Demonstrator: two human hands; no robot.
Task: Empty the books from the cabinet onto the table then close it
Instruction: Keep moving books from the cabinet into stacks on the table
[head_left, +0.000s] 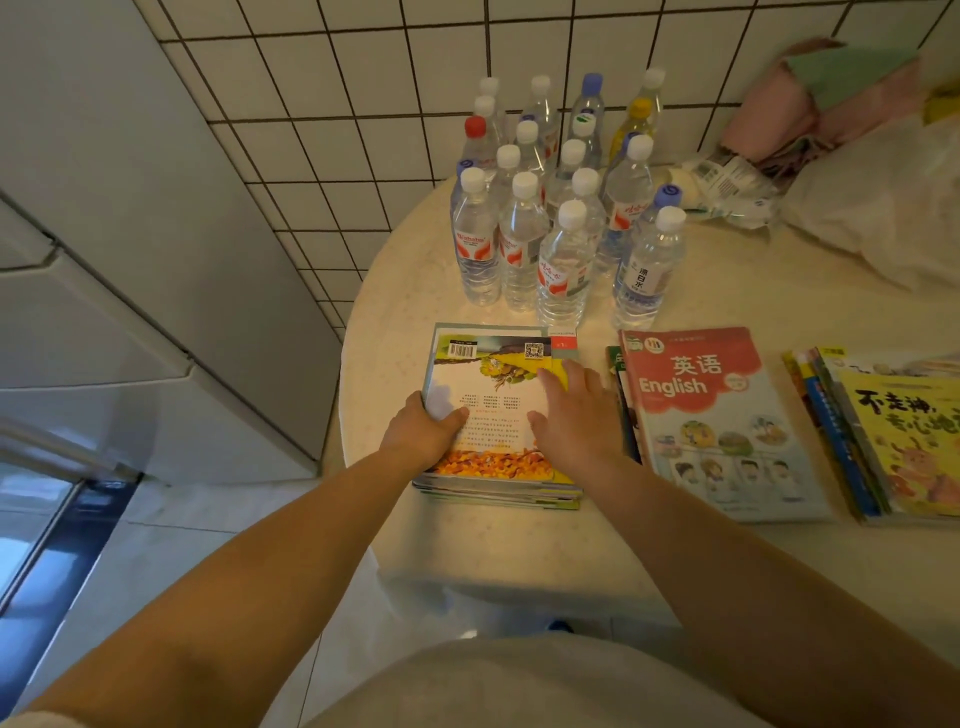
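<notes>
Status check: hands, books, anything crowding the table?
Left hand grips book stack edge; right hand flat on top. Stack down on table. Water bottles close behind; English textbook right.

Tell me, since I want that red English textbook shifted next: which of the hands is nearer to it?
Right. The right hand lies flat on the book stack beside the English textbook; the left hand grips the stack's far edge.

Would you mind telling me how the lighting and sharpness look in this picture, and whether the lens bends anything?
In the head view, warm yellowish light falls on the table, with a pale glare patch on the top book beside the left hand; the wall tiles curve from wide-angle distortion; the pink and green cloth at the top right is blurred; the bottles look fairly sharp.
</notes>
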